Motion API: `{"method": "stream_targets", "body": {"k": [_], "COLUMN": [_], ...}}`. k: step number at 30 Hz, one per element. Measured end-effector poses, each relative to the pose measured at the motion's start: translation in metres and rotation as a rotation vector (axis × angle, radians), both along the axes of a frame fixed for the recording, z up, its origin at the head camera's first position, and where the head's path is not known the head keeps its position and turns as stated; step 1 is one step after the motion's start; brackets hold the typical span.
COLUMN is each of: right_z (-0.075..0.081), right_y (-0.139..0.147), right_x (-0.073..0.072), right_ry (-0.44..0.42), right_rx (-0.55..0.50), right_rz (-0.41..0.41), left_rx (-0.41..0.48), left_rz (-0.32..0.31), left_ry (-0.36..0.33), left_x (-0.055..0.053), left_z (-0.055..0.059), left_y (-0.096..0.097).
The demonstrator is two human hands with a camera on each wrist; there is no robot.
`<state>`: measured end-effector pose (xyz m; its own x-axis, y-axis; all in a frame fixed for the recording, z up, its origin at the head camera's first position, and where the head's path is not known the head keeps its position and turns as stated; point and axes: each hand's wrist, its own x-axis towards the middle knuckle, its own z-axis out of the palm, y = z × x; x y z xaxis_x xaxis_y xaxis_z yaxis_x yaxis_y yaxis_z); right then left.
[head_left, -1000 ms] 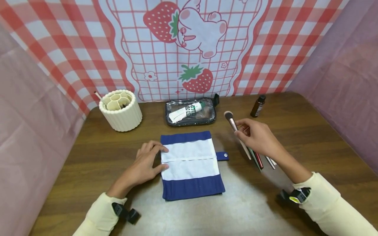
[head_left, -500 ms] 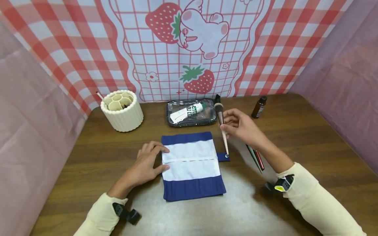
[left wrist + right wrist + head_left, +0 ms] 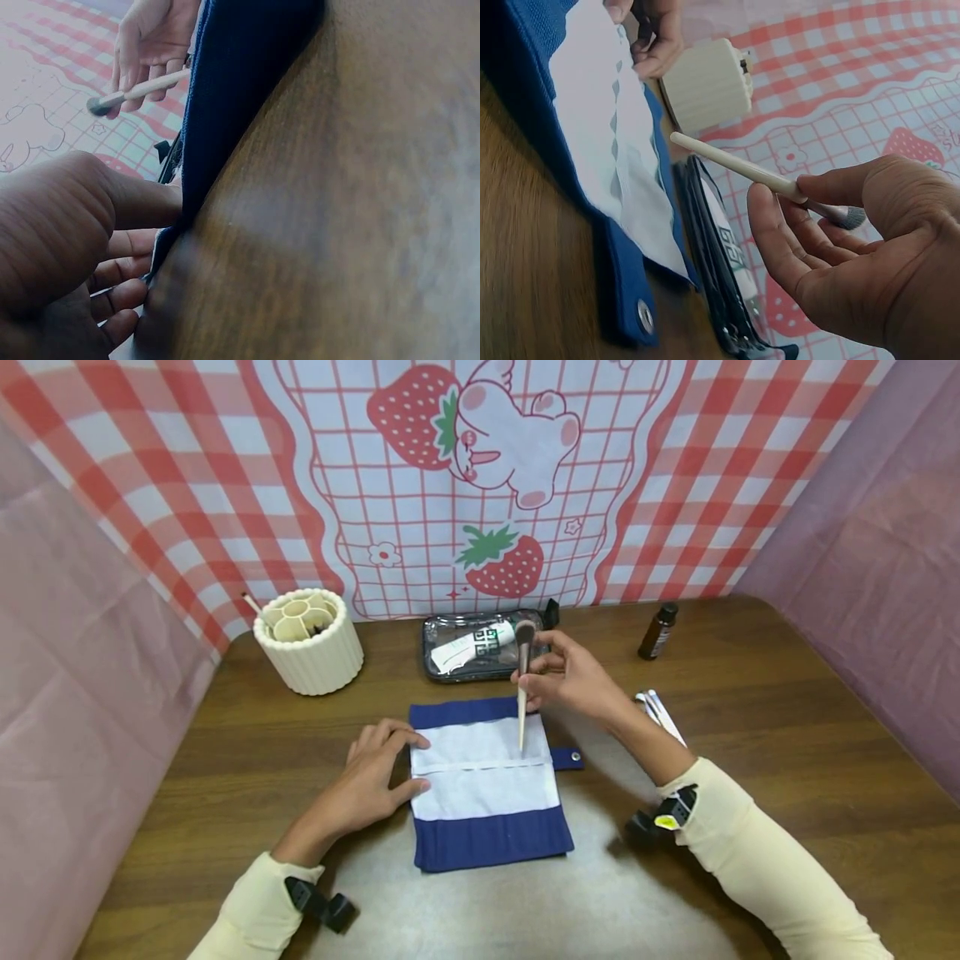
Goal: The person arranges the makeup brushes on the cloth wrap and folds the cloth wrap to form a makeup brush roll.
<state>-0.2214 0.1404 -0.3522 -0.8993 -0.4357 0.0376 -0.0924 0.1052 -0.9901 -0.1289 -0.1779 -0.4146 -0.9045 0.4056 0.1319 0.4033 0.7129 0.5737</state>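
Note:
Spread on the table is a blue-and-white fabric brush roll (image 3: 480, 793), with pockets and a snap strap (image 3: 567, 758) on its right side. My left hand (image 3: 378, 774) rests at its left edge, thumb and index fingertip lying on the white cloth. Between thumb and fingers my right hand (image 3: 573, 681) pinches a makeup brush (image 3: 522, 685) with a pale handle. The bristles point up and away, and the handle's end hangs over the white upper part of the roll. In the right wrist view, the handle (image 3: 735, 163) is tilted with its tip toward the cloth.
Behind the roll lies a clear zip pouch (image 3: 435, 647) holding a white tube (image 3: 472, 646). A cream ribbed holder (image 3: 311, 656) stands at the back left, a small dark bottle (image 3: 657, 632) at the back right. Slim white sticks (image 3: 660, 716) lie by my right forearm.
My right hand has carried the makeup brush leftward from beside the other sticks to over the roll, turning it more upright. My left hand has stayed in place on the roll's edge.

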Motion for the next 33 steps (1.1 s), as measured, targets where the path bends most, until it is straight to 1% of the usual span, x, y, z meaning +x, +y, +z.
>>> {"method": "stream_targets", "body": {"k": [6,16,23,29,33], "right_z": [-0.005,-0.009,-0.013,-0.018,-0.021], "right_y": [-0.020,-0.053,-0.070,-0.081,-0.088], "right_x": [-0.004,-0.007,-0.007,-0.006,-0.006], "right_ry": [-0.061,-0.141,-0.160,-0.169,-0.177], "right_rx": [-0.082,-0.159,-0.189,-0.192,-0.203], "right_rz": [0.033,0.092,0.108,0.135,0.132], "left_rx": [0.004,0.003,0.006,0.005,0.007], "left_rz": [0.000,0.003,-0.004,-0.006,-0.007], "left_ry": [0.005,0.003,0.024,0.020,0.021], "left_x": [0.000,0.001,0.000,0.000,0.000], "left_z": [-0.001,0.000,-0.001,-0.002,-0.002], "left_y": [0.000,0.000,0.000,-0.001,-0.001]}}
